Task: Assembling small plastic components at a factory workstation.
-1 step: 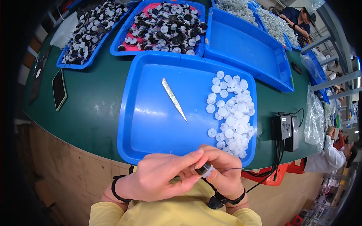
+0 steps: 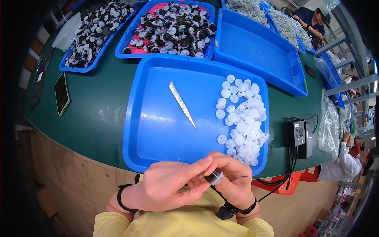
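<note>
My left hand (image 2: 164, 185) and right hand (image 2: 237, 185) are pinching a small black-and-white part (image 2: 214, 177) between them, near the closest rim of the blue tray (image 2: 158, 130); loosening my grip could drop it, and snagging the thin wire (image 2: 240, 176) could strain it.

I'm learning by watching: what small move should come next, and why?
Probably a gentle press with the right hand on the translucent end of the small black piece: the right thumb sits at that end, while the left hand is at the black end, where it could steady the piece.
</note>
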`<state>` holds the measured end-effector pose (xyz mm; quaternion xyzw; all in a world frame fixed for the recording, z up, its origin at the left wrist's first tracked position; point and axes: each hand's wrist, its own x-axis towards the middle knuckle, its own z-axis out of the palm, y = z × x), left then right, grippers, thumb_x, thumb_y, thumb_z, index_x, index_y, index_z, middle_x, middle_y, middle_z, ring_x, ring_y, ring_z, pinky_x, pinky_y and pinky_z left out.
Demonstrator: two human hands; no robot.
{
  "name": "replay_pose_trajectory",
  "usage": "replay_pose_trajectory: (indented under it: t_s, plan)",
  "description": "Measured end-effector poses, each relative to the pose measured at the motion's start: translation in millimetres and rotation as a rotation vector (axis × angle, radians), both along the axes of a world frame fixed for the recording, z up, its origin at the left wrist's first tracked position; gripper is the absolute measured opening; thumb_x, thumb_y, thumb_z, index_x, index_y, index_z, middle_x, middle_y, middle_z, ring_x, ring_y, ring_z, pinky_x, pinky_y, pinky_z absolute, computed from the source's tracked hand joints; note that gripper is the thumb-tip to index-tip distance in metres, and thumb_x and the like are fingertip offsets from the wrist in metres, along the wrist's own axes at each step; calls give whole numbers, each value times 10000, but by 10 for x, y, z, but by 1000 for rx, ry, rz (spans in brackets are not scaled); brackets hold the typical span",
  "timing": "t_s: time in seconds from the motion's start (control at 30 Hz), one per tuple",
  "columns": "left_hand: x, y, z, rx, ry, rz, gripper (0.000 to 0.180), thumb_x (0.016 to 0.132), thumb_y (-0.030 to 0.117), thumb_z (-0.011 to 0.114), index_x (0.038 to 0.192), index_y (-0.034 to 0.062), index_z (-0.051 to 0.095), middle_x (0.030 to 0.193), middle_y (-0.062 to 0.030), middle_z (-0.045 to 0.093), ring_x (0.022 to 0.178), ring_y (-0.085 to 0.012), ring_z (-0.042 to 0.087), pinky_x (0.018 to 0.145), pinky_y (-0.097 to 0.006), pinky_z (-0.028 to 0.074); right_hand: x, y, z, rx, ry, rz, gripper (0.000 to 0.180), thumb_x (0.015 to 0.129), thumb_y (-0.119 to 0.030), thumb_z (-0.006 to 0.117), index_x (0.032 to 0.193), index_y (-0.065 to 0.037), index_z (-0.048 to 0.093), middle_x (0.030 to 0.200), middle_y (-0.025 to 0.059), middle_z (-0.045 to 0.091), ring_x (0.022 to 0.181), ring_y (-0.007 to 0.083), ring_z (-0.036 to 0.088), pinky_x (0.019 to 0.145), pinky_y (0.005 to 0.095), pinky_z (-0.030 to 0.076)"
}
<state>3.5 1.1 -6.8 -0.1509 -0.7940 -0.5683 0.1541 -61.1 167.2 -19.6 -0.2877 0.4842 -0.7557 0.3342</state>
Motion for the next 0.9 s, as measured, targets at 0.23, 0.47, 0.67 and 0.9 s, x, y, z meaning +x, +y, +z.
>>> replay_pose_trajectory:
  t_s: [0.23,0.47,0.67,0.9]
  plan:
    - [16,182,-126,-224,196,216,605,680,-71,633,1239,-44,402,701,-87,610,567,-200,602,505,-266,484,68,-84,-71,-73,-70,-103,367,898,-277,488,1082,37,440,1031,103,462,883,151,478,785,280,395]
    - [-108,281,-178,-198,392,303,408,712,-74,610,1093,-154,489,662,-111,574,488,-163,544,434,-247,444,51,-118,-105,-128,-210,-187,394,869,-307,539,1053,34,464,987,95,493,864,145,489,770,276,405]
    - [-159,201,-155,-171,348,228,403,709,-79,610,1089,-148,497,680,-111,587,513,-171,564,455,-254,456,48,-177,-25,-89,-475,-205,486,760,-433,643,931,4,514,847,61,510,802,166,464,716,291,384]
    - [-145,220,-117,-217,253,290,495,659,-98,631,1132,-95,488,723,-111,624,583,-199,619,534,-263,491,7,-195,-76,-132,-545,-156,468,784,-377,637,1002,7,482,923,71,528,859,158,503,779,297,412]
